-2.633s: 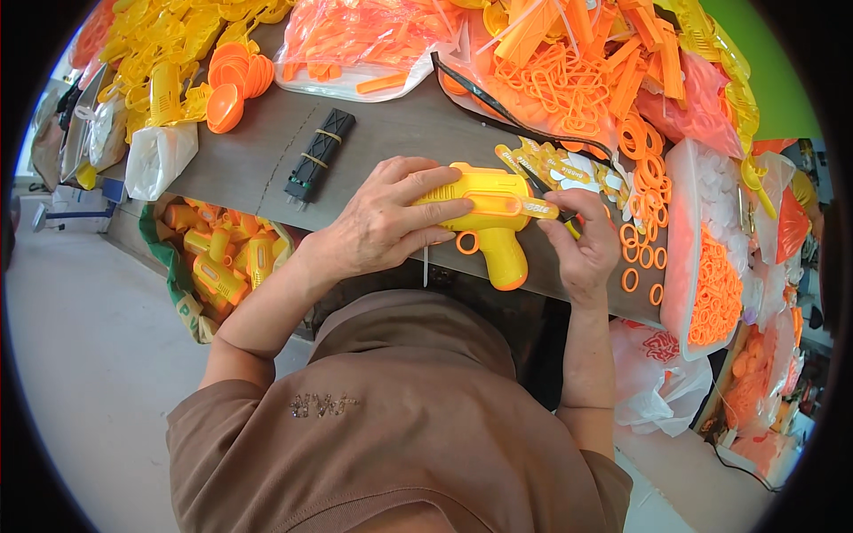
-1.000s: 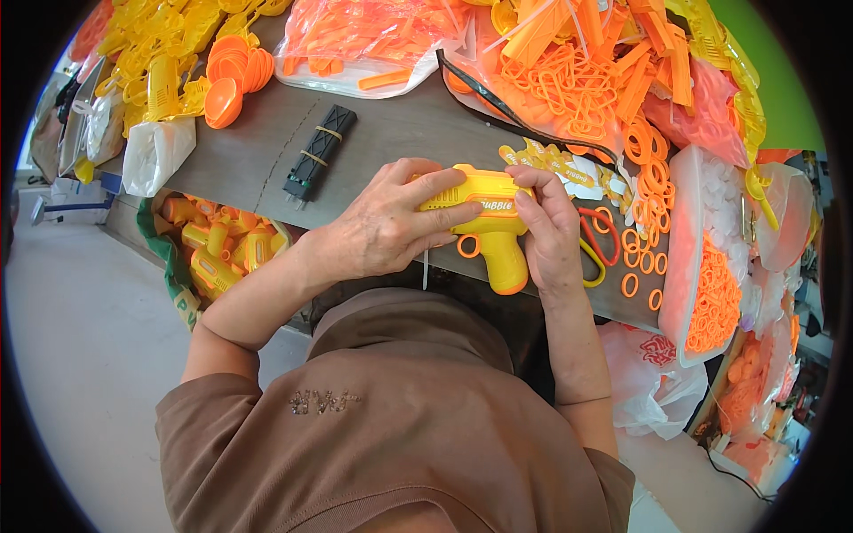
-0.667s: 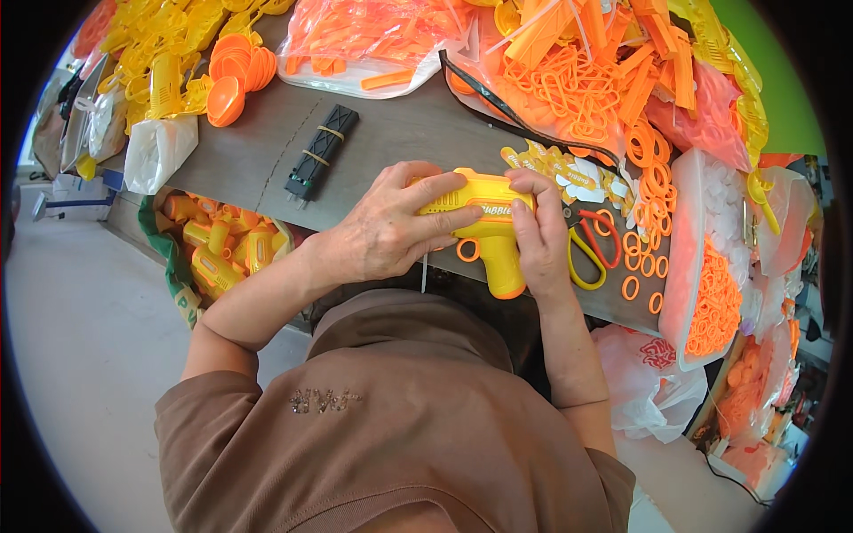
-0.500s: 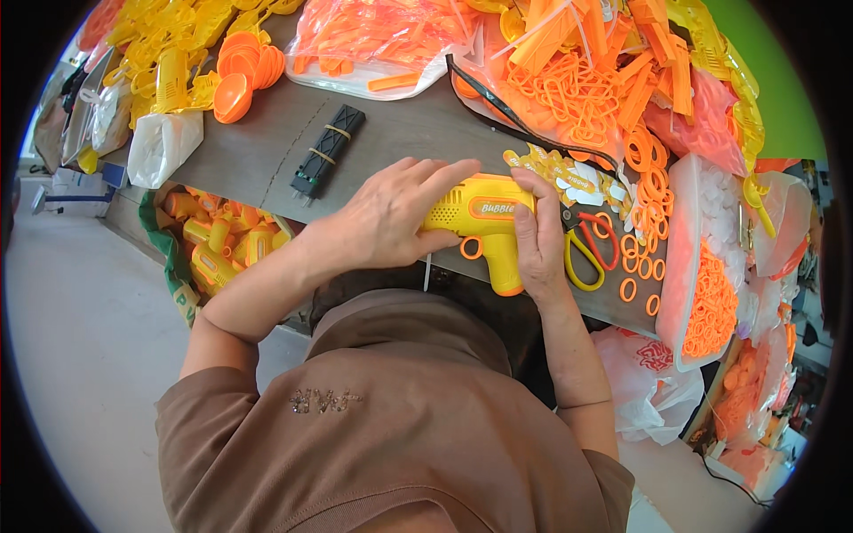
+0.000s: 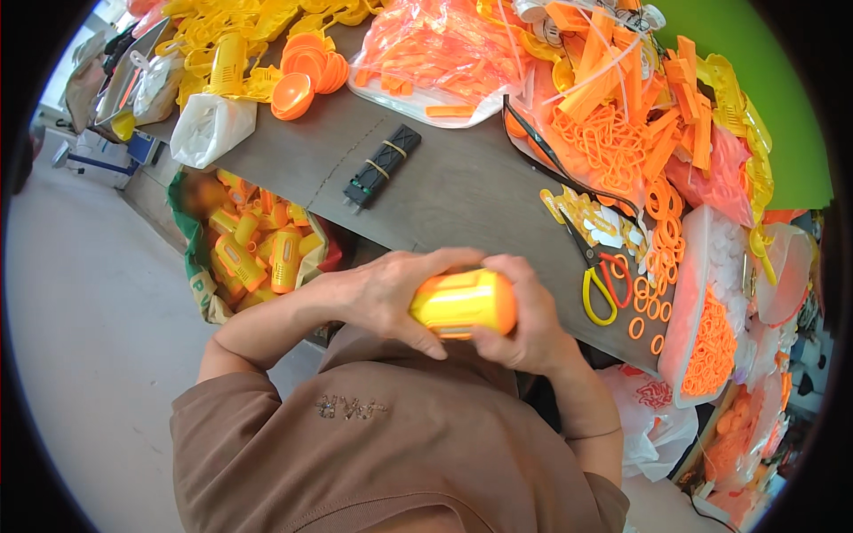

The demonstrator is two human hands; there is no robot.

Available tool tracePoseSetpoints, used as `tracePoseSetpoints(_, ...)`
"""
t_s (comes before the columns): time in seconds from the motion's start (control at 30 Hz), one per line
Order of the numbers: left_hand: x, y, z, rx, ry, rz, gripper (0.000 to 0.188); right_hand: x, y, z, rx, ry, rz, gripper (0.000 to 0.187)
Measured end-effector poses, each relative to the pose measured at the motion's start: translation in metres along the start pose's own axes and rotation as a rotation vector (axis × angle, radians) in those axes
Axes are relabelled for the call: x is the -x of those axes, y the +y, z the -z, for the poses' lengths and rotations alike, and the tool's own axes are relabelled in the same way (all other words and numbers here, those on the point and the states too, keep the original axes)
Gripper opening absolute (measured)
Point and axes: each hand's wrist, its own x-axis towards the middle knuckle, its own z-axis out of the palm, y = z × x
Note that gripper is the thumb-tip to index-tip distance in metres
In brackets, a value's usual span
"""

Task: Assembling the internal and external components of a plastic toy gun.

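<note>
Close to my body, at the table's front edge, I hold a yellow toy bubble gun in both hands. Its orange end points to the right, and its grip is out of sight. My left hand is closed round the left end, thumb underneath. At the orange end, my right hand grips with its fingers over the top and thumb below. Motion slightly blurs the toy. Scissors with red and yellow handles lie to the right, beside several loose orange rings.
A black slotted part with bands round it lies on the grey table. Left below stands a bag of yellow toy bodies. Orange cups, a bag of orange strips and a tub of small orange pieces surround the workspace.
The toy gun has come nearer my body and turned, so its printed side and grip no longer show. My right hand has shifted round its orange end. The whole view has moved.
</note>
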Motion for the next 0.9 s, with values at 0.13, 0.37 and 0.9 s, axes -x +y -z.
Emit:
tracePoseSetpoints(0.13,0.034,-0.002,0.008,0.029,-0.09,0.392,0.071,-0.013,0.006,-0.036,-0.01,-0.057,0.048,0.062)
tracePoseSetpoints(0.37,0.094,-0.018,0.013,0.169,0.089,0.475,0.066,-0.034,0.02,-0.101,-0.197,-0.166,0.046,0.061)
tracePoseSetpoints(0.9,0.231,-0.11,0.048,1.005,0.936,0.661,0.054,-0.033,0.015,-0.067,-0.073,-0.209,0.054,0.047)
